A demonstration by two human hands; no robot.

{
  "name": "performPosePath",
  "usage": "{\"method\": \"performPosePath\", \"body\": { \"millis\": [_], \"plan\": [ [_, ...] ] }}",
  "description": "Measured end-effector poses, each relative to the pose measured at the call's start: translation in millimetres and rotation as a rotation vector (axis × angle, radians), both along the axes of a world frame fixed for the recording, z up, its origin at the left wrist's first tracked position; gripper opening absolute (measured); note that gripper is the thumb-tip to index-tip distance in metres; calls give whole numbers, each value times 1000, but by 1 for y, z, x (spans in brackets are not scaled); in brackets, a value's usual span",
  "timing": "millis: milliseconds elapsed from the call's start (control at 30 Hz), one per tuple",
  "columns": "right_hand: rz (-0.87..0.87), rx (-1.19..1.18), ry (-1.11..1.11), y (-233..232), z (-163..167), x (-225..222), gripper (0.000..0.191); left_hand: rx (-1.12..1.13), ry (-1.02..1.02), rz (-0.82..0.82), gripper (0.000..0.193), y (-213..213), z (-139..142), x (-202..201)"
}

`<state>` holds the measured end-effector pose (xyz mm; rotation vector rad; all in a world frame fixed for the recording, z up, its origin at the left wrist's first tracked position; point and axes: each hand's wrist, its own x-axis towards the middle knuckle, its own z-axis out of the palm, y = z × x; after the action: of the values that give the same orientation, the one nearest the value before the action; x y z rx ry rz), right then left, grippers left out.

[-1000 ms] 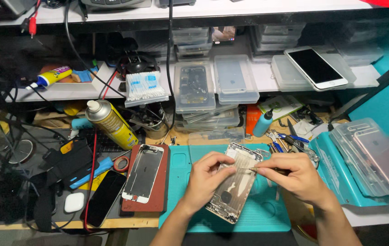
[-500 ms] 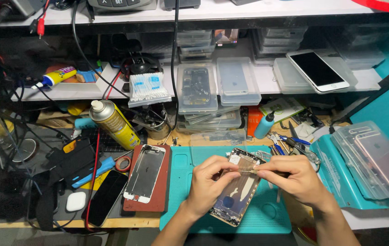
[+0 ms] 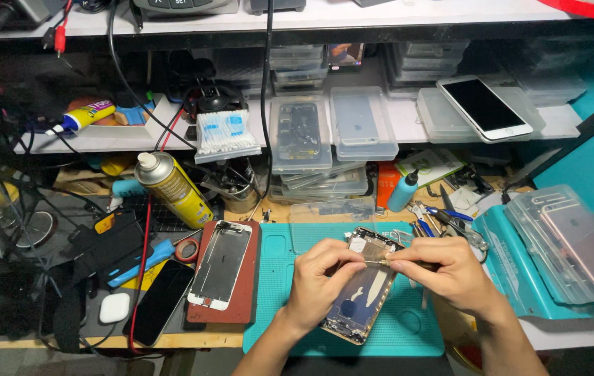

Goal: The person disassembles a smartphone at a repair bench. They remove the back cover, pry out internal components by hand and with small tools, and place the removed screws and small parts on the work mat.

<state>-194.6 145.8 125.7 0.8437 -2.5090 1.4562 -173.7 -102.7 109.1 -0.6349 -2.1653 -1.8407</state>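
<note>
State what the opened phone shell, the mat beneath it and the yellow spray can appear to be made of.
Phone shell: probably metal, dull grey sheen inside.
Mat: likely silicone or rubber, matte teal with moulded recesses.
Spray can: seemingly metal, glossy yellow, white plastic nozzle.

Both hands [image 3: 325, 278] and forearms are bare, without gloves or sleeves

Phone shell [image 3: 363, 296]: bare metal, dull sheen. Mat [image 3: 408, 327]: matt teal rubber. Spray can [image 3: 173, 188]: glossy yellow metal. Bench edge [image 3: 171, 340]: raw wood.
</note>
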Motion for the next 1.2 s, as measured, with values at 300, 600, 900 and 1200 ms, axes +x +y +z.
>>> {"method": "performPosePath", "body": {
  "millis": [300,600,900,1200],
  "plan": [
    [17,2,14,5,-4,1,14,-10,24,19,7,6,-5,1],
    [24,2,18,7,-8,0,18,-43,59,41,8,8,-5,2],
    [1,-17,-11,3,-5,1,16,18,-84,15,16,7,-19,-1],
    [-141,48,-66,-11,6,4,17,476,-534,-329,66,2,-41,-16]
  ]
}}
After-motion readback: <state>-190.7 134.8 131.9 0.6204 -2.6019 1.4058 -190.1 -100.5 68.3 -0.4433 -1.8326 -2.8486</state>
